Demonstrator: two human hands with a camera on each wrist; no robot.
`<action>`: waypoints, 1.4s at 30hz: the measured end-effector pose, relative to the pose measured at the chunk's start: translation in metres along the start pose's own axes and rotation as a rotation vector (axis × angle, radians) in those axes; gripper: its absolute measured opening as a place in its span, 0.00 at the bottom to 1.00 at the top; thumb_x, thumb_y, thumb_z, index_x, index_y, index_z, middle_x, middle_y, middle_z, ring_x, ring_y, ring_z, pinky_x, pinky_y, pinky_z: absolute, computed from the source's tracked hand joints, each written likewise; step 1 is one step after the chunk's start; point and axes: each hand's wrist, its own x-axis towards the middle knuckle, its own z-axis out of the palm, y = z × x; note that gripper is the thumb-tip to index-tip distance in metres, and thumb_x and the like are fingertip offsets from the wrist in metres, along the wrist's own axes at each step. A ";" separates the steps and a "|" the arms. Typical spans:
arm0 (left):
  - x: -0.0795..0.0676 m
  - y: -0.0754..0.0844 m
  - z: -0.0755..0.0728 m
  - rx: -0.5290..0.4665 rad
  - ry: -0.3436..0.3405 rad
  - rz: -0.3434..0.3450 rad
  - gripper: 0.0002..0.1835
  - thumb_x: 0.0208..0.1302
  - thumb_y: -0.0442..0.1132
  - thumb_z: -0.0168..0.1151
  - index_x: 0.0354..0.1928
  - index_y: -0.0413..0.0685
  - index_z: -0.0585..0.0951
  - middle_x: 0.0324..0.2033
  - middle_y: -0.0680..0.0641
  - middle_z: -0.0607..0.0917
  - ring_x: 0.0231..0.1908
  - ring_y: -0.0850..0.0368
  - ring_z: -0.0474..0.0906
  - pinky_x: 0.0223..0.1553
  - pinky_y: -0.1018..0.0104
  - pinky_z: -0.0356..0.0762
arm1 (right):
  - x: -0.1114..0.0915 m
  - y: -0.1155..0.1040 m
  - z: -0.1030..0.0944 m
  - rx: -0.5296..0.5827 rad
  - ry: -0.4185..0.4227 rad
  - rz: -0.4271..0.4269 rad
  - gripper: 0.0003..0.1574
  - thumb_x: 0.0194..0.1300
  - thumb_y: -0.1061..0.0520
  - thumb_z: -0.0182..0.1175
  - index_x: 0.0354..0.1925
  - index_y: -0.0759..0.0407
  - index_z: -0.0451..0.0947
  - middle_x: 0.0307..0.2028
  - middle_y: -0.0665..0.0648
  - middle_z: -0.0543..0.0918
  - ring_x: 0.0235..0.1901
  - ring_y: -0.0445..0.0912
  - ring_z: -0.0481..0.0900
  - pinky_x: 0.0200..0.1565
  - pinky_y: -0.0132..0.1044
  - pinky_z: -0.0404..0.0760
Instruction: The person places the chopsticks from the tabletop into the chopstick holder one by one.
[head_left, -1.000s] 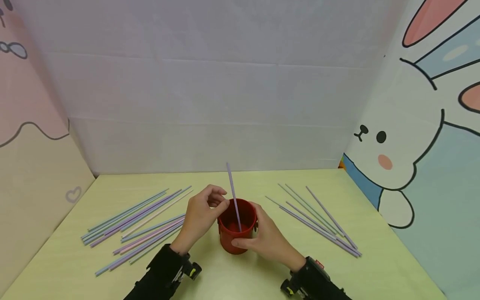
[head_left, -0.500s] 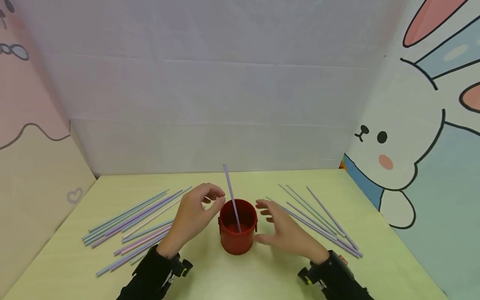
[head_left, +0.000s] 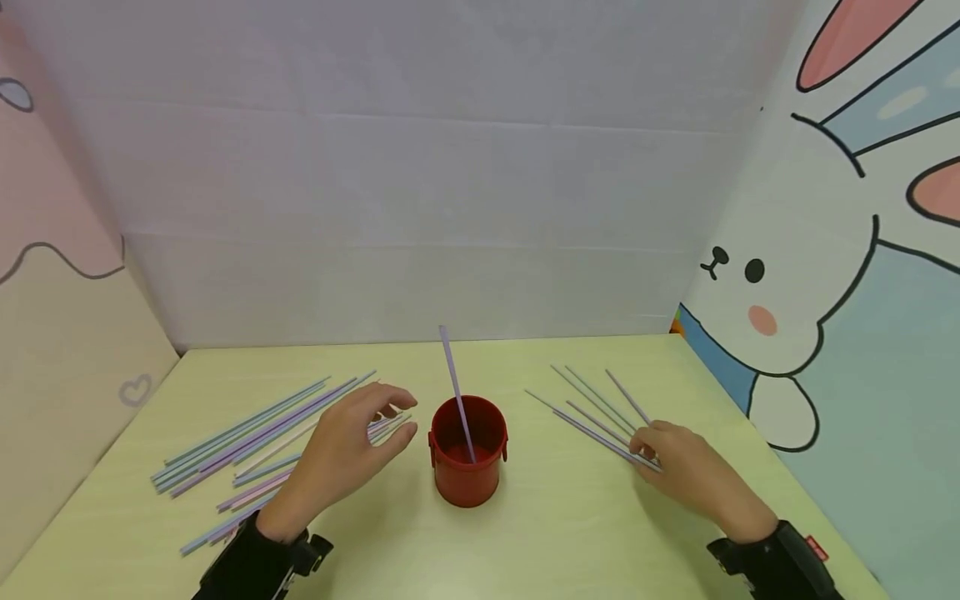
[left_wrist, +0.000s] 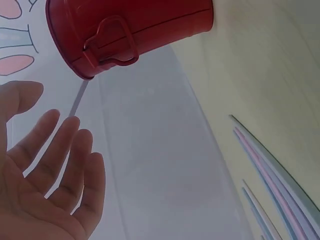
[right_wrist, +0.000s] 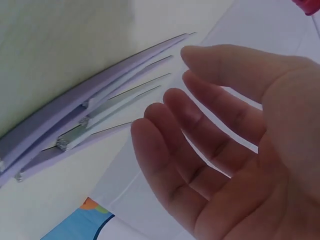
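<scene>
Softly yellow table (head_left: pixel 558 525), sticks (head_left: pixel 596 435), pale wall (head_left: pixel 420 179).

Left hand (head_left: pixel 341 454) had fingers loosely bent, thumb apart. Right hand (head_left: pixel 688 468) was likewise, well apart from it.

A: What are you counting?
B: One red bucket (head_left: pixel 467 482); one lilac stick (head_left: pixel 452 367) is leaning inside.
A: Right side of the table (head_left: pixel 555 542)?
B: Six loose sticks (head_left: pixel 596 422) are lying there.
A: Left?
B: Ten-plus left-side sticks (head_left: pixel 262 434); they're overlapping, exact count isn't showing.
A: Hands?
B: One left hand (head_left: pixel 341 454), one right hand (head_left: pixel 686 471) are showing.
</scene>
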 end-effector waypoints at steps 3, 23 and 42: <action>-0.004 -0.003 0.001 0.007 -0.008 -0.010 0.14 0.58 0.45 0.67 0.45 0.65 0.78 0.41 0.66 0.79 0.38 0.69 0.75 0.39 0.62 0.80 | -0.005 0.007 0.005 -0.041 -0.011 0.007 0.13 0.50 0.62 0.72 0.33 0.52 0.78 0.28 0.46 0.72 0.27 0.39 0.70 0.28 0.36 0.75; -0.011 -0.007 0.003 0.009 -0.005 0.010 0.12 0.58 0.44 0.68 0.43 0.65 0.79 0.40 0.65 0.79 0.37 0.68 0.76 0.38 0.65 0.79 | -0.010 0.017 0.016 -0.052 -0.065 0.091 0.13 0.50 0.65 0.69 0.25 0.51 0.74 0.21 0.45 0.71 0.22 0.38 0.67 0.25 0.38 0.72; -0.007 -0.004 -0.003 -0.025 -0.001 0.032 0.11 0.61 0.45 0.66 0.44 0.66 0.78 0.40 0.66 0.78 0.38 0.68 0.75 0.38 0.62 0.80 | 0.009 -0.005 -0.024 0.016 -0.007 0.002 0.11 0.52 0.64 0.66 0.32 0.51 0.76 0.22 0.41 0.70 0.23 0.36 0.67 0.26 0.34 0.72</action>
